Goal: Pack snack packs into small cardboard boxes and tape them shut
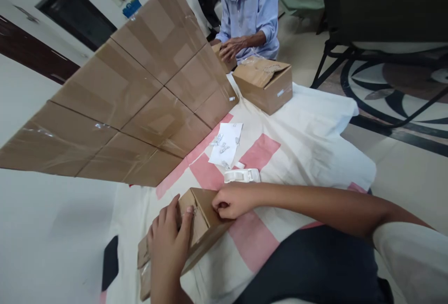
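A small brown cardboard box (209,248) lies in front of me on the cloth, its long side slanting away to the right. My left hand (170,231) rests across the top of it, fingers and thumb spread apart. Against the box's far right end, my right hand (236,201) is closed with its fingers curled in. Whatever those fingers pinch, if anything, is hidden. Just beyond the right hand sits a white tape dispenser (242,176). A white paper sheet (226,145) with small clear-wrapped bits on it lies farther off.
A large taped cardboard panel (140,99) stands at the left. Another cardboard box (262,85) is at the back, near a person in a blue shirt (250,15) handling a smaller box (224,59). A dark phone-like slab (110,263) lies left on the pink-and-white cloth (315,141).
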A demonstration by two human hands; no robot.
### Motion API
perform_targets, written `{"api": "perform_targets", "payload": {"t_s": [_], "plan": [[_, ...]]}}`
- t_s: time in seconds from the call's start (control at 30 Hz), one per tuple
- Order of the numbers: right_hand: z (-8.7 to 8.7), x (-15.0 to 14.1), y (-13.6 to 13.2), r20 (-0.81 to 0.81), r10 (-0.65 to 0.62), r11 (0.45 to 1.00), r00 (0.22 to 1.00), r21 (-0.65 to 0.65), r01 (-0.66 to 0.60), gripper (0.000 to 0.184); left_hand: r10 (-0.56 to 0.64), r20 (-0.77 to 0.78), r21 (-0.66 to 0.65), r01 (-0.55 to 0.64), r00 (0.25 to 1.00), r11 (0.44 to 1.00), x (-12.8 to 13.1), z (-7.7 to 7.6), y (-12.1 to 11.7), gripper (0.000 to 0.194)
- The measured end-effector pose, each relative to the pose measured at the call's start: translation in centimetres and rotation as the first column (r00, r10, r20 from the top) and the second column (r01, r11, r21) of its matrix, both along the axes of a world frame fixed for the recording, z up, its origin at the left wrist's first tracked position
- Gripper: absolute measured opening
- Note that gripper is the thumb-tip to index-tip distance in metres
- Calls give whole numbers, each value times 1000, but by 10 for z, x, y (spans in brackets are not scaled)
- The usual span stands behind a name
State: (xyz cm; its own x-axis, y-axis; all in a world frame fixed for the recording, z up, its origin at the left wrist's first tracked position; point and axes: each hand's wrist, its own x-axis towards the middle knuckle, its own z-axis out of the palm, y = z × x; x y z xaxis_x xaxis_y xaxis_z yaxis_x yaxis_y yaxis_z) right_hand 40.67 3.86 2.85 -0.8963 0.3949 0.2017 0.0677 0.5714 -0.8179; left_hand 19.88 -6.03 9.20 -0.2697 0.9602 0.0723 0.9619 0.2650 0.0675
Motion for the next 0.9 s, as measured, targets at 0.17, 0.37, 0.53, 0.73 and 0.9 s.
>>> {"api": "perform_targets", "payload": {"t_s": [0.17, 0.37, 0.53, 0.73, 0.9], "plan": [[-3, -3, -1, 1, 9, 1000, 1000, 27, -9, 9, -31, -6, -11, 31, 999, 999, -7, -4, -1, 58], [-6, -5, -6, 34, -107, 984, 994, 144, 101, 14, -68, -44, 35, 70, 997, 997, -7, -6, -1, 53], [-10, -6, -8, 55, -111, 984, 992, 143, 102, 11, -66, -18, 29, 67, 998, 997, -11, -8, 1, 52], [-16, -10, -7, -264, -171, 967, 949, 142, 214, 34, -75, -14, 54, 76, 997, 996, -16, -14, 1, 50], [-11, -10, -7, -212, -58, 988, 976, 126, 86, 122, -84, 24, 115, 80, 996, 990, -15, -18, 2, 52]]}}
